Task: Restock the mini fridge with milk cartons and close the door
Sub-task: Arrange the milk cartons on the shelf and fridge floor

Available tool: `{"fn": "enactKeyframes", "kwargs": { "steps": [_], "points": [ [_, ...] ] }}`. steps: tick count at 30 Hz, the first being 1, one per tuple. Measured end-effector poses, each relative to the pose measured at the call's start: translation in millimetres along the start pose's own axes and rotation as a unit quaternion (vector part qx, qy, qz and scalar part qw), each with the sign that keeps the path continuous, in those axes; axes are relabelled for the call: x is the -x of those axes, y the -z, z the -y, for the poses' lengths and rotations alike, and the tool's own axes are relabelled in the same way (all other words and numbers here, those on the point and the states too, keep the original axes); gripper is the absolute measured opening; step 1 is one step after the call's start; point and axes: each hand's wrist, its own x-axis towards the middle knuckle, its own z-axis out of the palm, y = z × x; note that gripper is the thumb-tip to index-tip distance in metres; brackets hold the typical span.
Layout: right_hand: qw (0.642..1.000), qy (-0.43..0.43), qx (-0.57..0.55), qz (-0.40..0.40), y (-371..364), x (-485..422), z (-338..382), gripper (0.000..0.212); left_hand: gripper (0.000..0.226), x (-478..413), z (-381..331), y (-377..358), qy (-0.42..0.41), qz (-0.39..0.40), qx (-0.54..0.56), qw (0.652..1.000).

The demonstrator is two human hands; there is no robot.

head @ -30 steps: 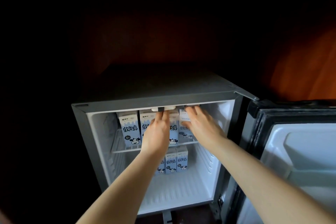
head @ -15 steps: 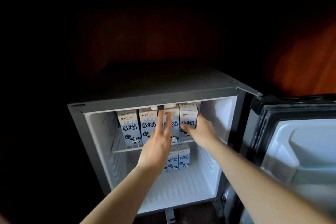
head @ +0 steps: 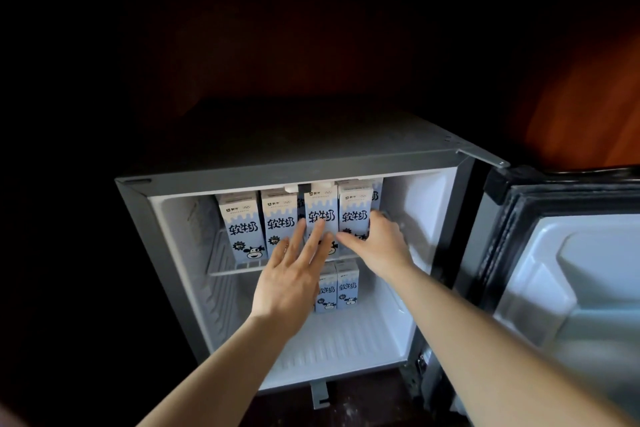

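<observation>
The grey mini fridge [head: 166,253] stands with its door [head: 568,274] swung wide to the right. Several blue-and-white milk cartons stand in a row on the wire upper shelf [head: 235,267]; the leftmost carton [head: 242,224] is untouched. My left hand [head: 294,274] is flat, fingers spread, fingertips against the fronts of the middle cartons [head: 322,215]. My right hand [head: 381,243] cups the lower right side of the rightmost carton [head: 354,215]. More cartons [head: 337,289] stand on the fridge floor, partly hidden behind my left hand.
The fridge sits in a dark wooden cabinet; reddish wood [head: 588,97] shows at the upper right. The white ribbed fridge floor [head: 346,347] lies below the shelf. The door's inner liner has a moulded shelf [head: 588,288].
Both hands have slid down from the carton tops to their fronts and sides. The rightmost carton now stands upright in line with the row. The view has shifted slightly.
</observation>
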Motion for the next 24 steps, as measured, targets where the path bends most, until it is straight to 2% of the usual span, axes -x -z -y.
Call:
{"fn": "enactKeyframes", "kwargs": {
  "steps": [2, 5, 10, 16, 24],
  "points": [
    [1.0, 0.002, 0.004, -0.01, -2.6, 0.5, 0.9, 0.052, 0.087, 2.9, 5.7, -9.6, 0.002, -0.012, -0.014, 1.0],
    [1.0, 0.006, 0.003, -0.016, -5.8, -0.4, 2.7, 0.053, 0.075, 6.2, 10.9, -18.6, -0.018, -0.038, -0.019, 0.999],
    [1.0, 0.012, 0.004, -0.014, -12.4, 0.9, 7.1, 0.051, 0.06, 9.7, 20.1, -25.8, -0.01, -0.029, -0.042, 0.999],
    [0.999, 0.022, 0.005, -0.027, -14.8, -0.6, 6.2, 0.053, 0.058, 11.0, 25.8, -22.8, -0.027, -0.004, -0.052, 0.998],
    [0.999, 0.036, 0.01, -0.038, -17.4, 0.1, 2.5, 0.052, 0.057, 15.3, 28.4, -21.8, -0.055, -0.026, -0.064, 0.996]
  ]
}}
